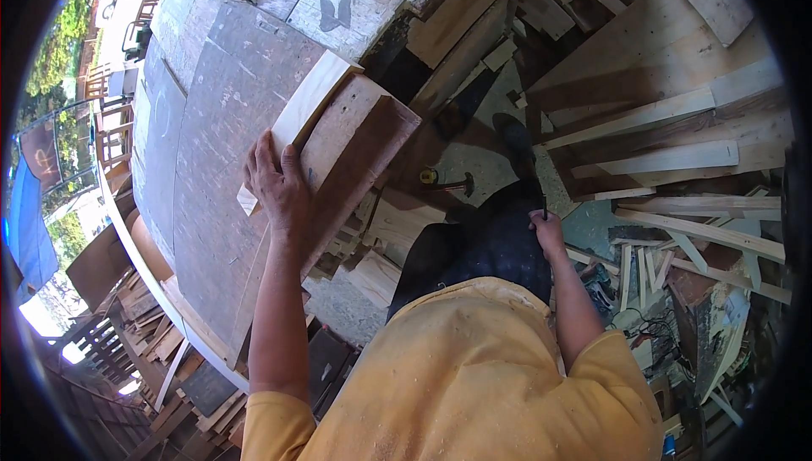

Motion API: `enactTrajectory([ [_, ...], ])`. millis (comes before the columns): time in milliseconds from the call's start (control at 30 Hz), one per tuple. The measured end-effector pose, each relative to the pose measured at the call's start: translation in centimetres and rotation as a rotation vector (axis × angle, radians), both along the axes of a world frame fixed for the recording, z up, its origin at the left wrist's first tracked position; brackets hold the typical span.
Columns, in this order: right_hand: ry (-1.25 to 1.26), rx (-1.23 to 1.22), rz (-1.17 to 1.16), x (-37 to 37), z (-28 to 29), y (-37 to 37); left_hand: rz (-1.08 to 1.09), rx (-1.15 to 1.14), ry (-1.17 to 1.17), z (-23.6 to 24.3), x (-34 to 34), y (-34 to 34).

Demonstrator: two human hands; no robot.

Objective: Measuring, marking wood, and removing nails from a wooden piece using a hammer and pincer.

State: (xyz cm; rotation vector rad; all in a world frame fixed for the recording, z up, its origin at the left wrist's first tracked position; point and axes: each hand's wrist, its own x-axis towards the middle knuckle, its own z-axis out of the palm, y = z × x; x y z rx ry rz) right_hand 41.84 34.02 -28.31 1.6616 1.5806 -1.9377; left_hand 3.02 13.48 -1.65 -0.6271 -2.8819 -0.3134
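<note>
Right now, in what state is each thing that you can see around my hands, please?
Left hand: clasped over a pale wooden piece
Right hand: closed around a dark, thin object, kind unclear
Pale wooden piece: held, beside the brown timber
Workbench: top worn, scuffed
Hammer: lying down, not held
Round yellow-and-black object: near the hammer, not held
Wood strips: loosely piled

a pale flat wooden board [317, 96] lies left of a brown angular wooden beam [340, 127], along a broad brown wooden workbench's [228, 72] right edge; right of both lies a dark t-shaped hammer [468, 183].
</note>
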Motion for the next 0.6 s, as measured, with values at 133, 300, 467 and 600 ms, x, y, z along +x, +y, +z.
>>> enactTrajectory([
  [133, 0.007, 0.011, 0.023, -0.35, 0.39, 0.43, -0.009, -0.002, 0.014, 0.16, 0.13, 0.1],
  [300, -0.006, 0.016, 0.061, -0.8, 0.53, 0.51, -0.003, 0.006, 0.011, 0.09, 0.09, 0.07],
  [467, -0.005, 0.013, 0.048, -0.68, 0.19, 0.77, -0.018, 0.009, 0.025, -0.07, 0.06, 0.17],
  [600, 0.01, 0.004, 0.067, -0.91, 0.93, 1.02, -0.003, 0.008, 0.033, 0.18, 0.17, 0.11],
])
